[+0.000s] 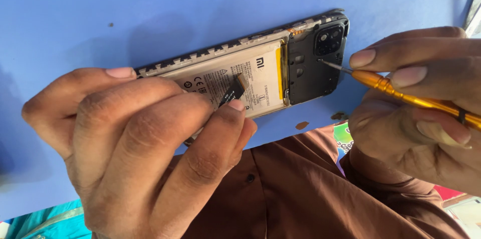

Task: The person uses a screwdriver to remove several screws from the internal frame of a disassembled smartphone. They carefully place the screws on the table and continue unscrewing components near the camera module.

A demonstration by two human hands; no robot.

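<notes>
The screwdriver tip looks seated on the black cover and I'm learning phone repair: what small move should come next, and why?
Probably a slow twist of the orange screwdriver in place. Its tip sits at a small screw point on the black plate beside the camera module, the right hand pinches the shaft, and the left hand steadies the opened phone, so it seems braced for turning.

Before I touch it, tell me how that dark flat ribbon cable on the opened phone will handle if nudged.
The ribbon cable looks thin and lifts off the battery in a bend, so it is probably floppy and very light. Its narrow strip, pinned under the left hand fingertip, suggests that it could crease or tear if pulled hard.
</notes>
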